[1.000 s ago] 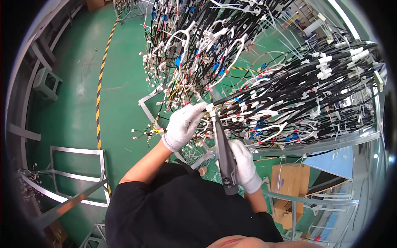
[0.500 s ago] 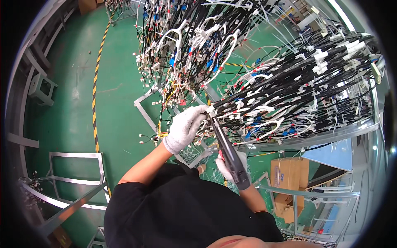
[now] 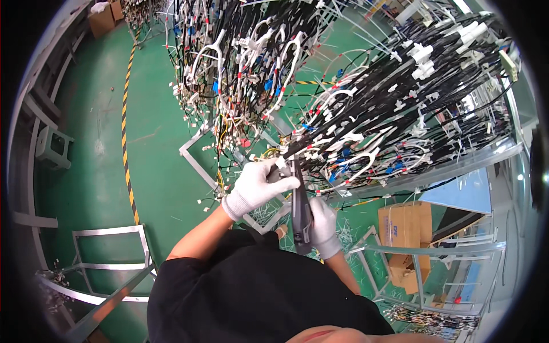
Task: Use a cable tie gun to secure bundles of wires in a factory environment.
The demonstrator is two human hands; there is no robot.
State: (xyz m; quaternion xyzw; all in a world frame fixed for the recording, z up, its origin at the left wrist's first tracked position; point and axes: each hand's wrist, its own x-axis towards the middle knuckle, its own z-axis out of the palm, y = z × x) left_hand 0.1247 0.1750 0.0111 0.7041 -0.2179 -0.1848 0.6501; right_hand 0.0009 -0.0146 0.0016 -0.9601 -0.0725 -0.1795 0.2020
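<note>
My left hand (image 3: 251, 186), in a white glove, closes its fingers round the near end of a black wire harness (image 3: 337, 117), next to a small white fitting (image 3: 281, 163). Its thumb reaches across to the front part of a dark cable tie gun (image 3: 301, 214). My right hand (image 3: 324, 224), gloved too, is wrapped round the gun's handle, which is mostly hidden. The gun's nose meets the harness end beside my left fingers; whether a tie sits in it cannot be seen.
More harnesses hang in a thick bunch (image 3: 229, 63) ahead. A clear curved rail (image 3: 446, 180) runs beneath the right-hand bundle. Metal frames (image 3: 108, 266) stand left, a cardboard box (image 3: 403, 228) right. Cut tie ends (image 3: 263, 212) litter the green floor. A stool (image 3: 54, 147) stands far left.
The gun has swung more upright, its rear end moving left. My left hand has come slightly nearer, and its thumb has spread out toward the gun. The harnesses have shifted left in view.
</note>
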